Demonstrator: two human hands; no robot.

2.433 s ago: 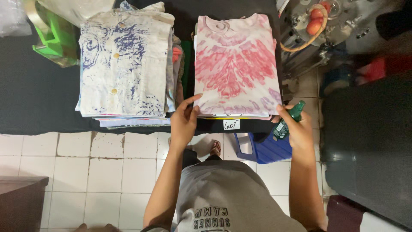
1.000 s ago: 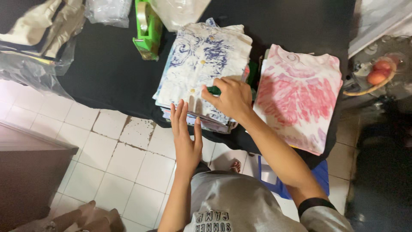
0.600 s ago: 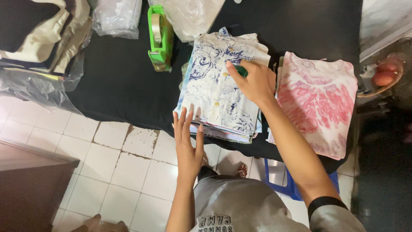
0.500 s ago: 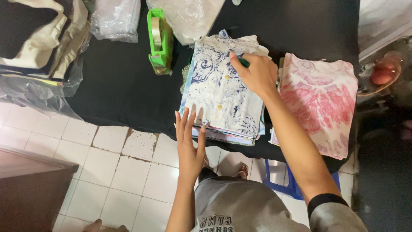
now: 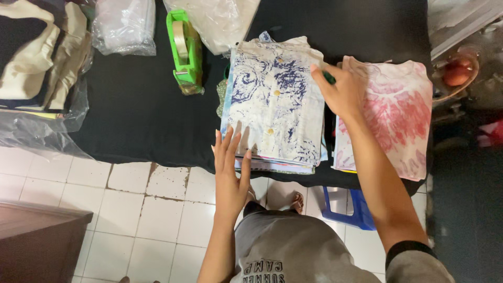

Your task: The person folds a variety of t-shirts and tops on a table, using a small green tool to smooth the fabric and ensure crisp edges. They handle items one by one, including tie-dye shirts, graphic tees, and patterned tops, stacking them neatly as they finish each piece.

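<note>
— Since half a second back, what has shifted?

— Very little. Both hands sit about where they were against the blue-printed stack (image 5: 275,102); the left hand (image 5: 230,175) has crept a touch closer to its near left corner, and the right hand (image 5: 340,91) has stayed on its right edge.

— Start nearest the person. What is the left hand doing?

— It is flat and spread, fingers apart, clamped on nothing. The fingertips (image 5: 230,137) reach the near left corner of the blue-printed stack, at the table edge; whether they press the cloth I cannot tell.

— And the stack itself?

— Folded shirts, white with blue swirls and a row of buttons on the top one, piled on the black table (image 5: 136,105). Coloured edges of lower garments show along its near side.

— The right hand?

— At the stack's right edge, toward the far corner, fingers curled together around a small green object (image 5: 329,77) that only just peeks out. The hand touches the top shirt there.

— What lies to the right of the stack?

— A pink tie-dyed pile (image 5: 390,120), just beside it, partly under the right forearm.

— Left of the stack?

— A green tape dispenser (image 5: 184,50), near the stack's far left corner, standing on the black table.

— And beyond?

— A clear plastic bag (image 5: 220,21) touches the stack's far edge. Farther left, well apart, lie a second clear bag (image 5: 123,26) and bagged cream and dark clothes (image 5: 39,63).
</note>
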